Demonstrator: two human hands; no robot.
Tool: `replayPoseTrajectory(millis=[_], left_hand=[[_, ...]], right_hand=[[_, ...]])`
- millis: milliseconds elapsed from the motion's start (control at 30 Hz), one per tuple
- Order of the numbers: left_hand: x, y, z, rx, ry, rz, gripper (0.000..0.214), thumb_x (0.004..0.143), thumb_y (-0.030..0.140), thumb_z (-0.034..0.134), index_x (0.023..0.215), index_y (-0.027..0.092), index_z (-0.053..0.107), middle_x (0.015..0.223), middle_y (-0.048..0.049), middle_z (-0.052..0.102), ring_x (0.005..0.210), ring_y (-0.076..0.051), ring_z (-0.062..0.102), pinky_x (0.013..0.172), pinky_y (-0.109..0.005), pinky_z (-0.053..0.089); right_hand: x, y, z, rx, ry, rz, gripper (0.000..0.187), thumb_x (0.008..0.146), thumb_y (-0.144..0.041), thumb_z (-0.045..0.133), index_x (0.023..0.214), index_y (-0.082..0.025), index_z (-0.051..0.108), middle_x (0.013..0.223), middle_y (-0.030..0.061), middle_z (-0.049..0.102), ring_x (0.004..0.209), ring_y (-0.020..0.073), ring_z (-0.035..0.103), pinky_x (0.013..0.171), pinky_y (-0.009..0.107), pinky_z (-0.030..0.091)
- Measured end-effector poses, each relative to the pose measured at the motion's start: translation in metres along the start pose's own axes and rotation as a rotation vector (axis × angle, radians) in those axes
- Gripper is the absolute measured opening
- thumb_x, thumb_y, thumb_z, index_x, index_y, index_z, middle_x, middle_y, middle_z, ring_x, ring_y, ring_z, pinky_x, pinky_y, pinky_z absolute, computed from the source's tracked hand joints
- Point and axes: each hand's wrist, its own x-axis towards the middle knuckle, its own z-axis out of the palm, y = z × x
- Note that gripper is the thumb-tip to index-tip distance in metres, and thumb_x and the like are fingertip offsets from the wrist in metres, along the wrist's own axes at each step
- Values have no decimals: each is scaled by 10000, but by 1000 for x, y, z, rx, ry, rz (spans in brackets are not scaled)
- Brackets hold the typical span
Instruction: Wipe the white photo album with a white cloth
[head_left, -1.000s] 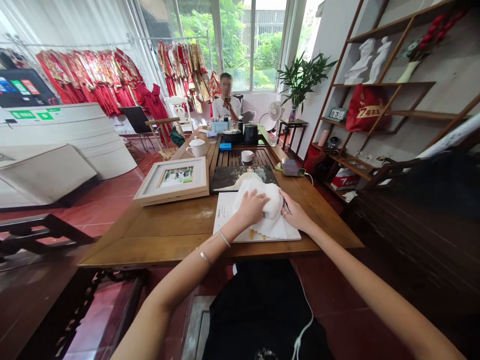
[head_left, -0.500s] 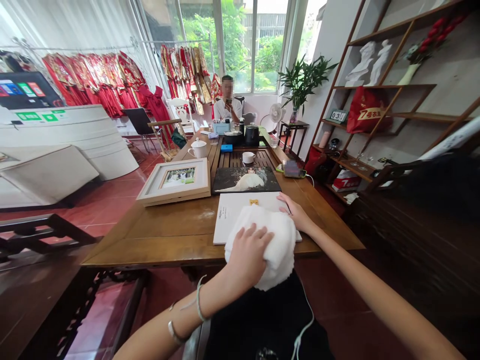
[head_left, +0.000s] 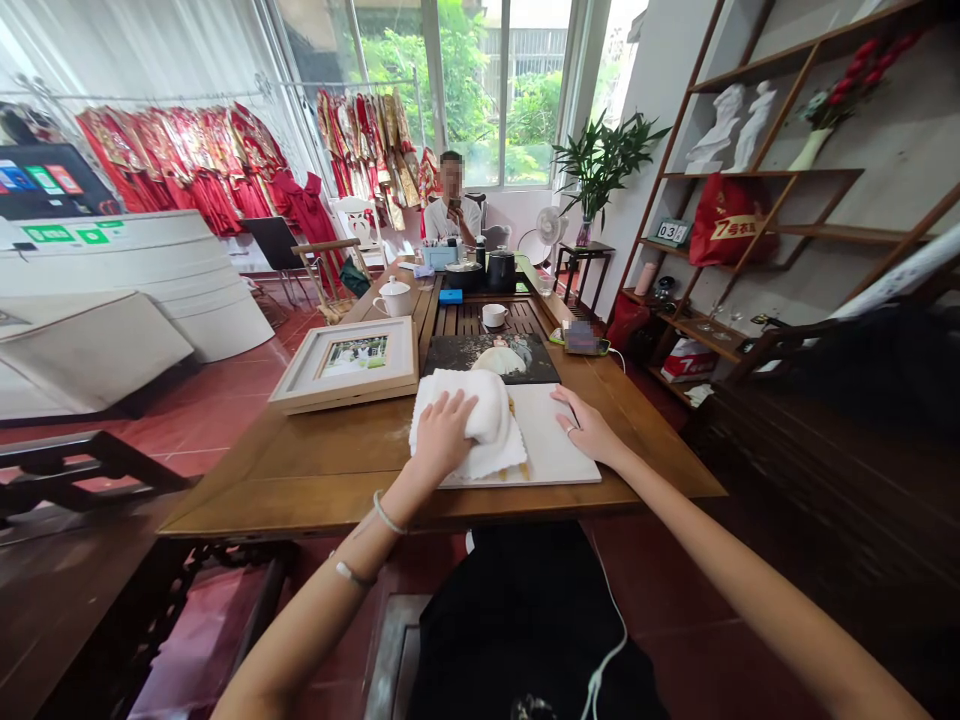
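My left hand point(head_left: 444, 432) is closed on a folded white cloth point(head_left: 491, 405) and presses it against the left part of a white panel point(head_left: 549, 438). The panel lies flat near the table's front edge. Much of its left side, including a yellowish pattern, is under the cloth. At the panel's right edge my right hand point(head_left: 594, 430), wearing a ring, grips the border with thumb and fingers. Just beyond the panel lies a dark photo board point(head_left: 536, 362) with a pale dress on it, partly covered by the cloth.
A framed picture point(head_left: 300, 375) lies left on the wooden table point(head_left: 300, 450). Farther back are a lidded white mug point(head_left: 393, 298), a white cup point(head_left: 493, 316), a blue box point(head_left: 451, 297) and a black pot point(head_left: 500, 270). A phone point(head_left: 581, 338) with a cable lies right. A person point(head_left: 463, 218) sits at the far end.
My left hand has carried the cloth forward and left, from over the panel's front edge onto its left side. My right hand stays at the panel's right edge.
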Motion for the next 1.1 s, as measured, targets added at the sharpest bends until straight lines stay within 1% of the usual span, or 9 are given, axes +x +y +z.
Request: replayPoseTrajectory(millis=[167, 233, 333, 467, 700, 800, 867, 933, 1100], left_hand=[[24, -10, 4, 3, 26, 2, 627, 811, 245, 572, 1409, 220, 387, 1486, -75, 359, 1367, -315, 310, 1079, -464, 319], [26, -11, 5, -2, 29, -1, 630, 808, 239, 572, 1409, 220, 387, 1484, -78, 362, 1371, -316, 301, 1081, -472, 314], [23, -9, 5, -4, 19, 1, 621, 805, 201, 558, 1404, 205, 398, 1476, -90, 373, 1373, -320, 297, 1077, -477, 319], [4, -1, 0, -14, -17, 8, 641, 784, 158, 557, 1405, 186, 403, 1478, -105, 365, 1373, -334, 293, 1080, -495, 312], [-57, 15, -12, -61, -92, 7, 714, 743, 124, 602, 1417, 209, 384, 1502, -85, 326, 1404, -326, 223, 1113, -494, 265], [-72, 16, -14, -79, -92, 21, 729, 737, 127, 618, 1419, 225, 378, 1502, -87, 324, 1408, -320, 216, 1116, -496, 262], [-71, 14, -14, -85, -83, 30, 725, 734, 120, 613, 1413, 238, 387, 1495, -88, 337, 1404, -319, 229, 1110, -499, 275], [-63, 10, -13, -87, -79, 36, 719, 734, 119, 605, 1410, 240, 394, 1490, -90, 347, 1400, -320, 240, 1105, -501, 285], [-25, -1, -6, -49, -52, 38, 692, 754, 159, 585, 1417, 204, 392, 1491, -85, 348, 1386, -327, 272, 1102, -476, 301]], right_hand=[[0, 2, 0, 0, -5, 8, 546, 839, -225, 464, 1377, -216, 371, 1304, 126, 579, 1238, 247, 521, 1077, 496, 357], [0, 2, 1, 6, 4, 1, 552, 838, -222, 466, 1380, -226, 366, 1301, 116, 583, 1237, 241, 523, 1077, 491, 358], [0, 2, 1, 7, 7, 2, 553, 839, -225, 462, 1382, -222, 360, 1297, 120, 586, 1236, 243, 524, 1079, 497, 354], [0, -2, 0, 0, -4, 15, 542, 840, -228, 455, 1374, -201, 366, 1303, 139, 578, 1242, 249, 519, 1082, 502, 348], [-1, -1, 0, 4, -3, 9, 548, 847, -231, 462, 1385, -226, 356, 1310, 120, 577, 1240, 248, 520, 1071, 495, 366], [-1, 1, 1, -1, 4, -3, 554, 847, -227, 465, 1390, -232, 353, 1303, 114, 581, 1236, 244, 524, 1070, 489, 370], [-1, 1, 1, -7, 11, -7, 554, 845, -224, 465, 1387, -237, 356, 1298, 111, 585, 1228, 242, 530, 1066, 490, 376], [-1, 1, 1, -11, 13, -6, 551, 842, -220, 462, 1383, -234, 361, 1296, 115, 586, 1222, 243, 536, 1064, 492, 379], [-1, -4, -1, -16, 1, 14, 545, 838, -223, 457, 1376, -199, 369, 1301, 143, 582, 1227, 253, 533, 1066, 503, 372]])
